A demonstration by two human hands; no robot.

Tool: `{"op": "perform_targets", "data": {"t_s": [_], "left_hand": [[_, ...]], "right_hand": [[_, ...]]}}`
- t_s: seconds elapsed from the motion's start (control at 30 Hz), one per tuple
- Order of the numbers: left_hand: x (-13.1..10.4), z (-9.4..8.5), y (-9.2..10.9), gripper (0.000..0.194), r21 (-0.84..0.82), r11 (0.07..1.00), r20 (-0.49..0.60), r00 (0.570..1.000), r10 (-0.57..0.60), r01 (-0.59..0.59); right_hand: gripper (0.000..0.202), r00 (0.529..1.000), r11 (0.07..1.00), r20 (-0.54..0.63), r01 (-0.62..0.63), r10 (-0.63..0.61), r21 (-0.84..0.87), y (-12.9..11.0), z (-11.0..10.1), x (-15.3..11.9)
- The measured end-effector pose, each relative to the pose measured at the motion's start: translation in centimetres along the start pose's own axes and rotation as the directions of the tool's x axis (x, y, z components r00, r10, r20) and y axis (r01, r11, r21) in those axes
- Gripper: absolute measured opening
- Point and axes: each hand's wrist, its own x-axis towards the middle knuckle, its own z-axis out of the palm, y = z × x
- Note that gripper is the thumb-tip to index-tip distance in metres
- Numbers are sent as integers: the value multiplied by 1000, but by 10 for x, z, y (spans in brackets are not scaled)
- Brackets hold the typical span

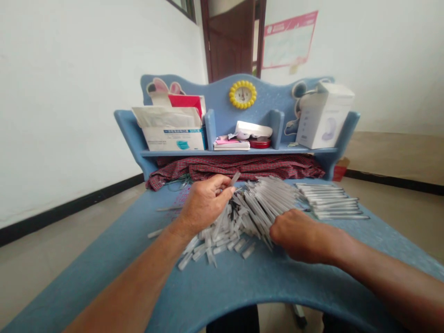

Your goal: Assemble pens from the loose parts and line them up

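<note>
My left hand (pixel 207 202) is closed, pinching a short translucent piece that looks like a pen cap (pixel 235 178) between thumb and fingers. Below it lies a loose heap of similar short caps (pixel 220 240). A large pile of long, thin, greyish pen-like sticks (pixel 268 196) fans out to the right of that heap. My right hand (pixel 296 235) is curled in a fist at the near right edge of this pile; whatever its fingers hold is hidden. Farther right, several capped, pen-like sticks (pixel 333 201) with dark ends lie side by side in a row.
All this rests on a blue desk (pixel 222 286) with a curved front edge. Behind, a folded checked cloth (pixel 243 166) lies under a raised shelf (pixel 194 153). The shelf bears a mask box (pixel 173 138), a white box (pixel 324 115), papers (pixel 231 145) and a red tin (pixel 260 144).
</note>
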Motion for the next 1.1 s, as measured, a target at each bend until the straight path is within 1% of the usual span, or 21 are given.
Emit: {"op": "perform_targets", "data": {"t_s": [0.17, 0.23, 0.37, 0.43, 0.47, 0.5, 0.53, 0.57, 0.6, 0.63, 0.67, 0.7, 0.73, 0.77, 0.8, 0.87, 0.93, 1.0, 1.1], "left_hand": [[-1, -1, 0, 14, 23, 999, 16, 1000, 25, -25], [-1, -1, 0, 15, 24, 999, 25, 999, 23, -24], [-2, -1, 0, 15, 17, 1000, 45, 999, 14, -15], [-2, -1, 0, 16, 12, 1000, 59, 998, 10, -11], [-3, -1, 0, 16, 15, 1000, 64, 998, 8, -9], [-3, 0, 1, 16, 23, 1000, 66, 998, 6, -7], [-3, 0, 1, 15, 36, 999, 70, 998, 7, -9], [-4, 1, 1, 14, 52, 999, 74, 997, 11, -15], [-4, 2, 1, 14, 65, 998, 78, 997, 19, -24], [-4, 2, 1, 14, 72, 997, 89, 996, 29, -35], [-4, 3, 2, 14, 72, 996, 104, 994, 39, -46], [-5, 4, 2, 14, 67, 996, 121, 991, 48, -56], [-5, 4, 2, 14, 57, 996, 136, 989, 56, -64], [-5, 5, 2, 13, 47, 996, 147, 987, 63, -70], [-6, 6, 2, 12, 39, 996, 155, 986, 67, -74], [-6, 6, 2, 11, 32, 996, 165, 983, 74, -81], [-7, 7, 2, 11, 32, 996, 170, 982, 82, -89], [-8, 7, 3, 11, 38, 994, 170, 981, 95, -102], [-8, 7, 5, 10, 50, 991, 160, 981, 114, -123]], "right_hand": [[31, 999, 999, 41, -25, 23, 31, -2, 1, 0], [31, 999, 999, 37, -37, 36, 35, -1, 3, -1], [27, 999, 997, -36, -20, 23, 77, 7, 2, -8], [22, 995, 983, -98, 33, -15, 181, 16, -3, -13], [21, 989, 961, -144, 79, -42, 264, 21, -5, -14], [19, 978, 923, -199, 128, -57, 364, 26, -7, -15], [18, 966, 863, -255, 162, -40, 479, 31, -9, -14], [16, 954, 775, -301, 183, 10, 605, 35, -10, -12], [13, 939, 658, -332, 195, 89, 728, 38, -11, -8], [9, 921, 516, -348, 216, 174, 829, 41, -11, -3], [6, 900, 367, -358, 254, 250, 895, 42, -11, 2], [7, 873, 233, -377, 315, 310, 920, 43, -11, 7], [10, 845, 125, -402, 384, 351, 915, 42, -12, 13], [12, 818, 42, -430, 449, 383, 892, 41, -13, 18], [14, 792, -19, -455, 505, 407, 863, 40, -14, 21], [17, 764, -104, -480, 570, 431, 815, 37, -16, 27], [18, 761, -155, -477, 587, 439, 795, 34, -16, 30], [19, 767, -181, -468, 586, 440, 790, 33, -13, 31], [19, 767, -192, -474, 592, 432, 783, 32, -7, 33]]}}
